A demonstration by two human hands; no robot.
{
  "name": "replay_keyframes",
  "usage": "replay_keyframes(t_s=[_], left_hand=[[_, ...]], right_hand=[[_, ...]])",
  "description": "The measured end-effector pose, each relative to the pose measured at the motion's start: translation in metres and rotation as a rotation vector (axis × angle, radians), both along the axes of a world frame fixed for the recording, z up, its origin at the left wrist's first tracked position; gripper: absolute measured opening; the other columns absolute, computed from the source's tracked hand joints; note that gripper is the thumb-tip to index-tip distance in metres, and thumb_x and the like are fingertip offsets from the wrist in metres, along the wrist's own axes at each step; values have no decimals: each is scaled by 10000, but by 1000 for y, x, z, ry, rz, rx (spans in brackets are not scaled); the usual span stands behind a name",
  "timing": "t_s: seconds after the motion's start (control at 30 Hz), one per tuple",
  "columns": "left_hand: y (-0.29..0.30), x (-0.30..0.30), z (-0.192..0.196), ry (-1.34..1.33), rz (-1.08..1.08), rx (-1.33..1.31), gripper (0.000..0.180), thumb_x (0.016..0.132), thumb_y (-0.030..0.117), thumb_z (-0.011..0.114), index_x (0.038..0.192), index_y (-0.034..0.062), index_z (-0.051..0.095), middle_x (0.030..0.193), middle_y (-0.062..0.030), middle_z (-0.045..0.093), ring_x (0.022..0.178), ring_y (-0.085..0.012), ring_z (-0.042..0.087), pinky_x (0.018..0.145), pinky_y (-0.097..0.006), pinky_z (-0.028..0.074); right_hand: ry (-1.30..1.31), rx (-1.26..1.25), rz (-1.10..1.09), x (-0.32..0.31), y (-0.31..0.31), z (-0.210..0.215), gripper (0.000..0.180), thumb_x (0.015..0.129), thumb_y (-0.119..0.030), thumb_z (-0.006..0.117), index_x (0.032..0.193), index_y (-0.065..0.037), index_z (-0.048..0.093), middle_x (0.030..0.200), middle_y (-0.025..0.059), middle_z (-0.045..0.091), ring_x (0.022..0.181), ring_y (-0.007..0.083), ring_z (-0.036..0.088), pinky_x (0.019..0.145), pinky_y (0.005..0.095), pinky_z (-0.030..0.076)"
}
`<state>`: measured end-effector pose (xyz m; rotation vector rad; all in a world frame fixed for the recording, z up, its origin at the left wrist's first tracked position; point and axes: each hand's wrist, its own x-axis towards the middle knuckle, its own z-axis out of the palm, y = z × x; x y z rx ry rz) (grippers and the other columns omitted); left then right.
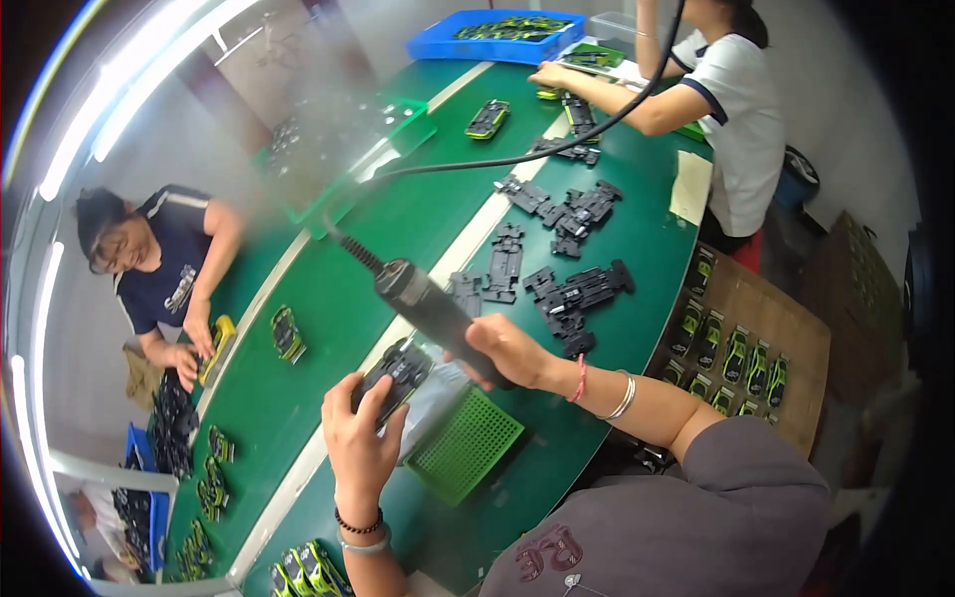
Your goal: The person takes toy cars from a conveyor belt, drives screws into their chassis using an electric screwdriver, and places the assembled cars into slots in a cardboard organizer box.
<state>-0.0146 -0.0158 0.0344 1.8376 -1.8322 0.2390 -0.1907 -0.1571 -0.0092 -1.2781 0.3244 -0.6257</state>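
Note:
My left hand grips a toy car, its black underside turned up. In my right hand is a black corded electric screwdriver, its fingers wrapped round the body. The screwdriver's tip is hidden, so I cannot tell whether it touches the car. Below both hands a green mesh basket stands on the table, with a clear plastic bag at its far end. Several black toy-car chassis plates lie just beyond my right hand.
Light strips run along the green table. Finished-looking cars stand at the lower left. A cardboard tray of cars is at right. Two co-workers handle parts. A blue bin stands far off; the screwdriver's cord arches overhead.

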Motion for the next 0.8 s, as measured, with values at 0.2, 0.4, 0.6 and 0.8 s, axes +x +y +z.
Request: replay_keyframes(t_s=[0.2,0.4,0.6,0.8], left_hand=[[-2,0,-1,-5,16,22,397,625,107,733,997,86,595,1054,-144,521,912,-308,505,792,-397,421],[-3,1,1,-19,14,26,396,626,104,730,998,87,596,1049,-141,519,900,-302,503,781,-393,420],[1,3,1,-27,14,23,398,628,104,729,1002,83,594,1045,-139,519,892,-303,505,782,-390,418],[10,9,6,-11,33,81,384,636,105,725,994,71,591,1035,-148,528,907,-319,514,789,-395,425]], right_hand=[[-11,15,-7,0,-3,-4,683,816,-656,430,865,6,593,553,16,494,447,87,478,423,221,379],[-8,11,-5,1,-4,-5,658,821,-644,439,857,-3,585,567,12,494,465,85,482,432,224,391],[-10,20,-18,0,-1,-9,644,820,-636,451,850,-6,581,564,9,492,464,83,479,436,226,400],[-16,-35,-68,7,3,-9,591,850,-591,439,737,-23,554,516,12,497,415,80,495,390,214,393]])
